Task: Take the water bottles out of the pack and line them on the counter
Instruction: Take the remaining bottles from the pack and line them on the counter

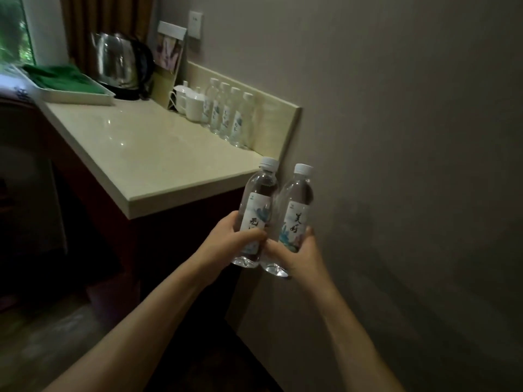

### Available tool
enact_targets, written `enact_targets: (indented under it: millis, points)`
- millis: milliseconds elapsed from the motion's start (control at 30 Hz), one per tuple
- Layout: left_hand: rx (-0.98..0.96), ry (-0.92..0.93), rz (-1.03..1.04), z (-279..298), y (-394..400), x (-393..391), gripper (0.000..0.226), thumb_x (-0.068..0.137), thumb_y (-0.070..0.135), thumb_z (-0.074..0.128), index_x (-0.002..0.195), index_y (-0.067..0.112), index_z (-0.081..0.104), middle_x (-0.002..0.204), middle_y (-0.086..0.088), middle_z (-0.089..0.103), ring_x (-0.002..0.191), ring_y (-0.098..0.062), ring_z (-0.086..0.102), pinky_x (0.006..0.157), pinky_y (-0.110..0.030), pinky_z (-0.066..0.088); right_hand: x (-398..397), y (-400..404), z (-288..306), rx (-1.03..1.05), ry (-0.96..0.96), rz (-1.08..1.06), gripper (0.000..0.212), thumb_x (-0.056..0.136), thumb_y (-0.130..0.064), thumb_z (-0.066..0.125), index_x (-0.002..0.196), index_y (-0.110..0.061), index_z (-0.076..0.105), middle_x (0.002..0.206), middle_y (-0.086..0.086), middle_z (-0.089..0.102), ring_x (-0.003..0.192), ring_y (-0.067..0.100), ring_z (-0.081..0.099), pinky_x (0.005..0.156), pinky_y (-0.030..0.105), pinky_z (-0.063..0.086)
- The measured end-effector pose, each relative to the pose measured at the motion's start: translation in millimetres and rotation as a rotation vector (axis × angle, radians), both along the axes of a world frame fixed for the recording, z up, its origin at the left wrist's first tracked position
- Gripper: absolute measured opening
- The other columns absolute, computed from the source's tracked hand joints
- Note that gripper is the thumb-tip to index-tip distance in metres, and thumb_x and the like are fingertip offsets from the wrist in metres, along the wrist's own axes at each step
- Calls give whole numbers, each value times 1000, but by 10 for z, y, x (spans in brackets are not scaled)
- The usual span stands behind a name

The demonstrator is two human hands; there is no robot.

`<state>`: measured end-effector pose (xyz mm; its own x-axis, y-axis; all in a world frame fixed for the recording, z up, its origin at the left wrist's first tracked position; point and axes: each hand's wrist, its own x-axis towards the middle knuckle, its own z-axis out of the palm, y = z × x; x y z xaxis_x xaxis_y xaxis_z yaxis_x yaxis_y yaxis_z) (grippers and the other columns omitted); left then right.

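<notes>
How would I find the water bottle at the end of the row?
Find the pale counter along the wall, with a shiny kettle at its far end. Four bottles line its back edge beside white cups. Yours is the end bottle, farthest from the cups.

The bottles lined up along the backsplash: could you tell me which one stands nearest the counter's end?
The last bottle in the row, on the right: the other three stand beyond it toward the white cups.
</notes>
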<state>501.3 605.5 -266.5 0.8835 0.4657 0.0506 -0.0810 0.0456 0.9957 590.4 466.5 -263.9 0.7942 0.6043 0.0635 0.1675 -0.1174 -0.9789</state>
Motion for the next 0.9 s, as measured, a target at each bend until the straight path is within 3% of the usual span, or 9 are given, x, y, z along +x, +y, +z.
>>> enact_targets:
  millis: [200,367,500,700,900]
  points:
    - [-38,-51,84,126,162,183,30,82,20,74,109,15,62,95,-6,74,82,-18,74,65,-27,58,294,244,100,20,48,168,45,86,-11,68,126,-10,47,114,12,68,97,23,71,71,28,58]
    - [47,-74,201,323,332,423,31,79,8,75,105,15,61,95,-8,72,82,-17,73,68,-31,59,583,450,231,89,-13,196,33,83,-7,72,111,-9,55,100,9,71,84,14,72,64,21,56]
    - [84,-99,244,399,420,512,39,75,1,76,109,10,59,102,-13,71,93,-26,71,82,-43,60,808,655,226,121,-58,169,58,72,-24,83,118,-10,50,108,9,69,95,20,71,78,35,60]
    - [122,-83,270,438,547,620,36,75,-4,76,102,14,60,95,-7,72,89,-19,72,78,-33,60,954,888,73,65,-138,142,94,45,-67,84,119,-17,53,107,3,72,94,18,72,81,43,59]
    - [212,-27,256,595,863,725,44,71,6,82,101,26,57,104,-1,69,93,-13,67,79,-31,57,1097,1101,178,39,-162,226,80,60,-43,78,126,-12,47,108,1,72,98,14,71,87,44,58]
